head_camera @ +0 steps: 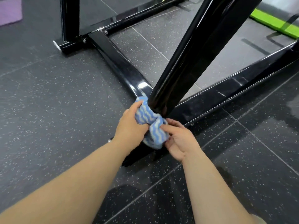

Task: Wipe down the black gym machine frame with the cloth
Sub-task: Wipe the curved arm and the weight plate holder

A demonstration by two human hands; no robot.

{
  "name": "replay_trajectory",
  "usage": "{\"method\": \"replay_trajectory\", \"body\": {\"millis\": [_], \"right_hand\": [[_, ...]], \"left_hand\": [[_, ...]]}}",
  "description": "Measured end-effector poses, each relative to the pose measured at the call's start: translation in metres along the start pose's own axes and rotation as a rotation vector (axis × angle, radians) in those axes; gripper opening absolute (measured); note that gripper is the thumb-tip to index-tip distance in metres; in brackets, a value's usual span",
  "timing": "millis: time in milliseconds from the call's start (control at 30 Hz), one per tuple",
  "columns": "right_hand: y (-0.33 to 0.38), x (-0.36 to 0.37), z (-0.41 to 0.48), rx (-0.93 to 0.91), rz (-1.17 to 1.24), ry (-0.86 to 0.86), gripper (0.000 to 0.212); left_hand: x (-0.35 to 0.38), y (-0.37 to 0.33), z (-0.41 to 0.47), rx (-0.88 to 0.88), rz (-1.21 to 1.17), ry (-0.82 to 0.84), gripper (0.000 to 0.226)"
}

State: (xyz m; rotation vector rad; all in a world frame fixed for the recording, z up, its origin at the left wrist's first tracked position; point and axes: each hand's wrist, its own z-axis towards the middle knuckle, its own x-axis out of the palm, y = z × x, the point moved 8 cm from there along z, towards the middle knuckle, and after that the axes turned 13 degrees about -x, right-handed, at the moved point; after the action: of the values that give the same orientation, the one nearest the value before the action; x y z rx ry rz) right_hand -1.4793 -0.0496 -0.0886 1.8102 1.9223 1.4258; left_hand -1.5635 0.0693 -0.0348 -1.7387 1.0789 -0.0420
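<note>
The glossy black gym machine frame [199, 50] stands on the floor: a thick slanted post meets the base bars at the centre of the view. A blue-and-white wavy striped cloth [152, 125] is bunched around the foot of that post. My left hand [129, 125] grips the cloth from the left, fingers curled over its upper part. My right hand [179, 138] pinches the cloth's lower right part with thumb and fingers. The joint under the cloth is hidden.
Speckled dark rubber floor tiles [56, 94] surround the frame. A purple mat [9, 12] lies at the top left and a green mat [273, 23] at the top right. A frame base bar [242, 78] runs to the right edge, another [111, 50] to an upright at the back left.
</note>
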Motion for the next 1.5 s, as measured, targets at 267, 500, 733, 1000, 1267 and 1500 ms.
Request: {"method": "replay_trajectory", "body": {"millis": [267, 500, 733, 1000, 1267, 1500], "right_hand": [[0.050, -0.017, 0.006, -0.485, -0.019, -0.507, 0.027], [-0.017, 0.034, -0.030, -0.468, -0.248, -0.230, 0.034], [0.035, 0.024, 0.014, -0.590, -0.250, -0.343, 0.038], [0.056, 0.008, 0.044, -0.411, 0.153, -0.172, 0.013], [-0.016, 0.005, 0.054, 0.005, -0.270, -0.109, 0.041], [0.018, 0.009, 0.046, -0.196, -0.072, -0.108, 0.021]], "left_hand": [[-0.013, -0.002, 0.000, -0.051, -0.415, -0.092, 0.030], [0.002, 0.004, 0.005, -0.063, -0.523, 0.051, 0.031], [-0.020, 0.012, 0.015, -0.118, -0.624, 0.059, 0.032], [-0.010, 0.011, 0.014, -0.117, -0.439, 0.094, 0.034], [-0.005, 0.021, 0.017, -0.162, -0.429, 0.041, 0.043], [-0.001, 0.026, 0.017, -0.150, -0.437, 0.016, 0.055]]}}
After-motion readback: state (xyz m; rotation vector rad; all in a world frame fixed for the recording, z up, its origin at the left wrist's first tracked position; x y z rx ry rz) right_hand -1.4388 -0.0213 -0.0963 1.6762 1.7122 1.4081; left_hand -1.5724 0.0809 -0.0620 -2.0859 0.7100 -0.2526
